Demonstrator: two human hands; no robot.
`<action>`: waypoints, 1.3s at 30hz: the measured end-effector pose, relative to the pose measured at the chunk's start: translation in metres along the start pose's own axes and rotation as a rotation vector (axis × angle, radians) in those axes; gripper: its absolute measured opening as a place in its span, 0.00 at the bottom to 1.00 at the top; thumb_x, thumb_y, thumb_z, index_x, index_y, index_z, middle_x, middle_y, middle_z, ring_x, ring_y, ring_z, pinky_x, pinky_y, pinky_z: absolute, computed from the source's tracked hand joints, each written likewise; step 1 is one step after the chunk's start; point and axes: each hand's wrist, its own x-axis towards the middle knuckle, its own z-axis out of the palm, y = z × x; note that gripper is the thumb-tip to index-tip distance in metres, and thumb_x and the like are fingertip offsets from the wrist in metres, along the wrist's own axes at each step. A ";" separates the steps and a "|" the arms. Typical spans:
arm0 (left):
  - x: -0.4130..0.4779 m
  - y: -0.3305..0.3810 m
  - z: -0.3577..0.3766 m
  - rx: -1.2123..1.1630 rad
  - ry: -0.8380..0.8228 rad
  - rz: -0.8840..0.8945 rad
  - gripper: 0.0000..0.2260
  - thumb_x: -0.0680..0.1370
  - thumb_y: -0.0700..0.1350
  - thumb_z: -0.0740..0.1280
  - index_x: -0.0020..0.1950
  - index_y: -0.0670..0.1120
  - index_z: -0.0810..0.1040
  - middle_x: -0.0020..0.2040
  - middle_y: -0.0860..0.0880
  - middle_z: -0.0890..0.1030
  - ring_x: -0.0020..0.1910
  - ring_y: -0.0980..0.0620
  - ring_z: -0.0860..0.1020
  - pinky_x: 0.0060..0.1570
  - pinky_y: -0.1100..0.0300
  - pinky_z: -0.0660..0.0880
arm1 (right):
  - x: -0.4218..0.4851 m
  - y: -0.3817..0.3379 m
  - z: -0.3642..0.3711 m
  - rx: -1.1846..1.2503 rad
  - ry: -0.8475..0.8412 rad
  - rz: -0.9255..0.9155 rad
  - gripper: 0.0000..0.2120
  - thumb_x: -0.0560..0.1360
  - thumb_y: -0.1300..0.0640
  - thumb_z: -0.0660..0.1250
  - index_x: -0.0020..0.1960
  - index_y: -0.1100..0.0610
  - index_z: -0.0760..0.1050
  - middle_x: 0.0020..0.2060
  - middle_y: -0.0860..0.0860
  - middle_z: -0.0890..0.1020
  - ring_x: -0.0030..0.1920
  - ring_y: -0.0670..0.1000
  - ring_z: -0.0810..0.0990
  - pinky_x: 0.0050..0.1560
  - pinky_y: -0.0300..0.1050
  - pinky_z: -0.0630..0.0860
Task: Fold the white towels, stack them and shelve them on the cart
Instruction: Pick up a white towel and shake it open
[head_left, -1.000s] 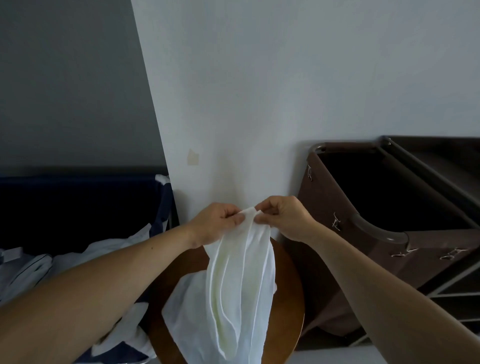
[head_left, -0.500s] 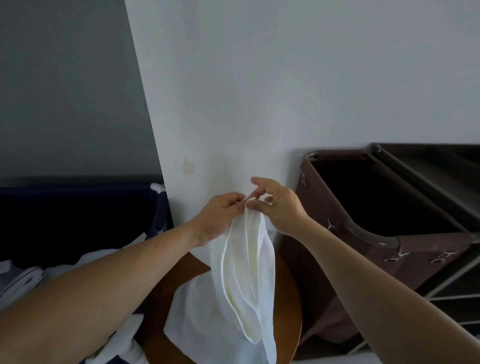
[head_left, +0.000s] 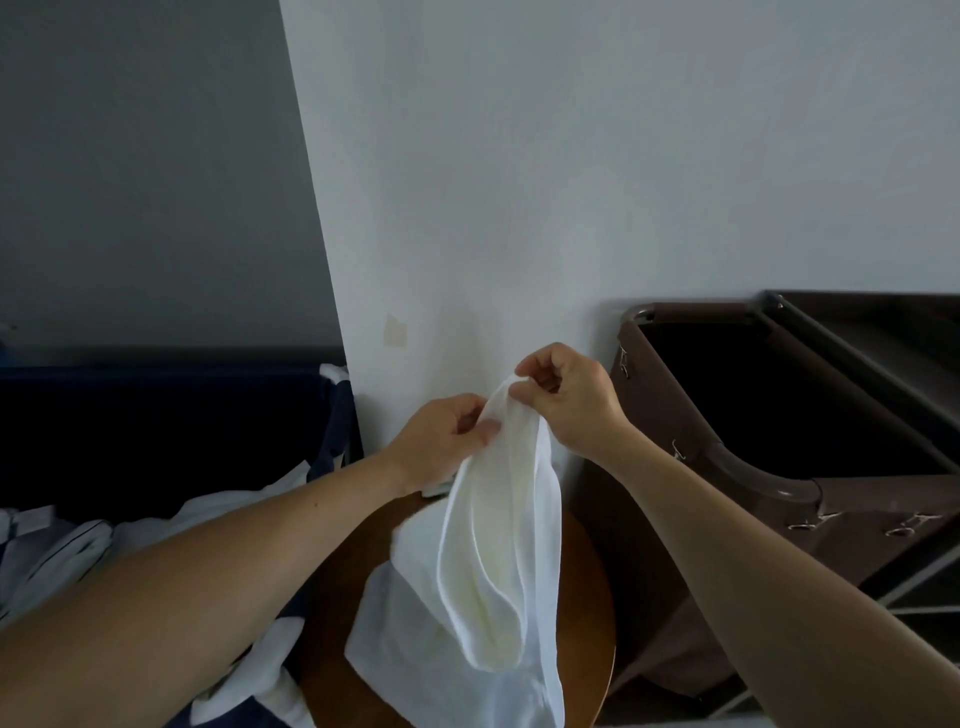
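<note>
One white towel (head_left: 498, 545) is held over one round table (head_left: 584, 597), its top edge pinched by the left hand (head_left: 441, 441) and, higher, the right hand (head_left: 571, 400).

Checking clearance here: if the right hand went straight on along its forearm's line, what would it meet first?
Probably the white wall behind the towel that the right hand pinches; depth is unclear.

A towel (head_left: 498, 545) hangs above the round table (head_left: 587, 597); a laundry bin (head_left: 156, 415) stands left of the table, a cart (head_left: 748, 467) right, a wall (head_left: 519, 182) behind.
</note>
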 end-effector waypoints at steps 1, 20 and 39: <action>0.000 -0.001 -0.002 -0.018 0.003 -0.007 0.14 0.80 0.56 0.65 0.57 0.48 0.81 0.49 0.47 0.84 0.49 0.47 0.82 0.56 0.44 0.79 | 0.000 0.000 -0.001 0.002 0.010 -0.002 0.13 0.72 0.59 0.75 0.41 0.43 0.75 0.38 0.43 0.80 0.38 0.42 0.77 0.44 0.35 0.75; 0.007 -0.020 0.002 0.054 -0.160 -0.070 0.12 0.80 0.51 0.68 0.61 0.51 0.79 0.54 0.54 0.83 0.52 0.55 0.82 0.59 0.51 0.79 | -0.001 0.002 -0.009 0.115 0.012 0.041 0.11 0.73 0.61 0.75 0.44 0.47 0.76 0.40 0.46 0.81 0.40 0.44 0.79 0.47 0.36 0.78; 0.018 -0.016 0.001 -0.513 -0.255 -0.344 0.15 0.76 0.43 0.72 0.60 0.37 0.81 0.56 0.39 0.83 0.56 0.39 0.82 0.58 0.46 0.79 | 0.004 0.033 -0.006 0.002 0.042 0.146 0.05 0.76 0.57 0.72 0.45 0.50 0.76 0.39 0.46 0.81 0.39 0.45 0.79 0.43 0.38 0.78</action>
